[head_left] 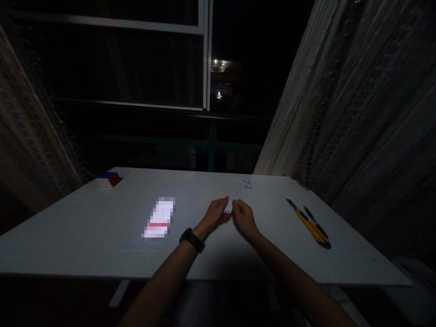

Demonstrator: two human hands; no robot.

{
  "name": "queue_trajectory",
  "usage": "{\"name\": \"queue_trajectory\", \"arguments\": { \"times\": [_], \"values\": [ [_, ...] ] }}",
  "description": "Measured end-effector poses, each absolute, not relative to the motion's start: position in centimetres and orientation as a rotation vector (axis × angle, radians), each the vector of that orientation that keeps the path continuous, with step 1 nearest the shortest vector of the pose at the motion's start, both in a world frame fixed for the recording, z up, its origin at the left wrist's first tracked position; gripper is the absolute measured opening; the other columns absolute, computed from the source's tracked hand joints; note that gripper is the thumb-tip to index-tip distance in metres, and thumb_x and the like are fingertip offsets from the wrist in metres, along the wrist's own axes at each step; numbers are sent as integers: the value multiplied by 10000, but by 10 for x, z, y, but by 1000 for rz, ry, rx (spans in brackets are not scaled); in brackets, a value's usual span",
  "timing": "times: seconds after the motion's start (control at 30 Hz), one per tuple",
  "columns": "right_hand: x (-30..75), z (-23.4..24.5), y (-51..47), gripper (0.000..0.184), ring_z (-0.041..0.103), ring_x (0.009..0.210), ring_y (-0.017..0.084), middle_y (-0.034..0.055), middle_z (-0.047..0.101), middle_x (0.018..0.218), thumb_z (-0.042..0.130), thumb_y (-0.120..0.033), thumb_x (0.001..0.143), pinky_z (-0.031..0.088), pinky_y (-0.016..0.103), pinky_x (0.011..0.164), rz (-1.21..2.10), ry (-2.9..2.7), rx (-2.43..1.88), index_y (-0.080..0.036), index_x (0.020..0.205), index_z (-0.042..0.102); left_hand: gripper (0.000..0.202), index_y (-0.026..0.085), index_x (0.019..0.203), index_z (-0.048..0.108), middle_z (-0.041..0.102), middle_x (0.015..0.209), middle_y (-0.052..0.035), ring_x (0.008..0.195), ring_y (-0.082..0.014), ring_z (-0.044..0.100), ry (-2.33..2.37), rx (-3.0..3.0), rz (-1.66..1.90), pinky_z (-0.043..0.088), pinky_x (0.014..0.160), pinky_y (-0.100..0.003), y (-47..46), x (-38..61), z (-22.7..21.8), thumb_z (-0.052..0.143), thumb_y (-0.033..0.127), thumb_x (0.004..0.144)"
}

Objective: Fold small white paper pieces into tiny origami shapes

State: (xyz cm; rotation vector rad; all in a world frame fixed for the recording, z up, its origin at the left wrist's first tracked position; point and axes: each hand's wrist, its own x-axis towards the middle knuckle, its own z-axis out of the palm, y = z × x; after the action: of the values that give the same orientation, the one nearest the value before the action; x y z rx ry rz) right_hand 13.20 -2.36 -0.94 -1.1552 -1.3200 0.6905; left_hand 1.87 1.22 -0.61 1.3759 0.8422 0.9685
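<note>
My left hand (216, 212), with a dark watch on its wrist, is over the middle of the table with thumb and fingers closed. Close beside it is my right hand (244, 217), also closed in a pinch. Between the fingertips of both hands is a small white paper piece (229, 207) with a dark mark near its lower edge. Just beyond the hands, small dark blue marks (247, 184) show on the white surface; whether they are on separate slips I cannot tell.
A bright, pixelated phone-like screen (159, 218) lies left on the white table (85, 240). A yellow utility knife (308, 223) and a dark pen (315, 219) lie right. At the far left sits a blue, red and white block (108, 179). Curtains (293, 100) flank a dark window.
</note>
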Motion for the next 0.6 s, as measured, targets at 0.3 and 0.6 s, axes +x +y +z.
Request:
{"name": "queue_trajectory", "arguments": {
  "times": [0.3, 0.6],
  "values": [
    [136, -14, -21, 412, 382, 503, 114, -51, 403, 520, 391, -567, 803, 323, 230, 495, 503, -1224, -1245, -212, 596, 412, 411, 111, 759, 535, 616, 608, -44, 542, -141, 599, 741, 1251, 1059, 432, 417, -197, 13, 20, -7, 732, 420, 573],
    [150, -13, -17, 381, 390, 356, 94, -66, 462, 446, 452, -580, 767, 278, 207, 358, 746, -1159, -1203, -203, 736, 497, 464, 94, 909, 556, 609, 560, -19, 473, -117, 564, 726, 1256, 1066, 443, 432, -213, 7, 14, -1, 768, 255, 529]
  ]
}}
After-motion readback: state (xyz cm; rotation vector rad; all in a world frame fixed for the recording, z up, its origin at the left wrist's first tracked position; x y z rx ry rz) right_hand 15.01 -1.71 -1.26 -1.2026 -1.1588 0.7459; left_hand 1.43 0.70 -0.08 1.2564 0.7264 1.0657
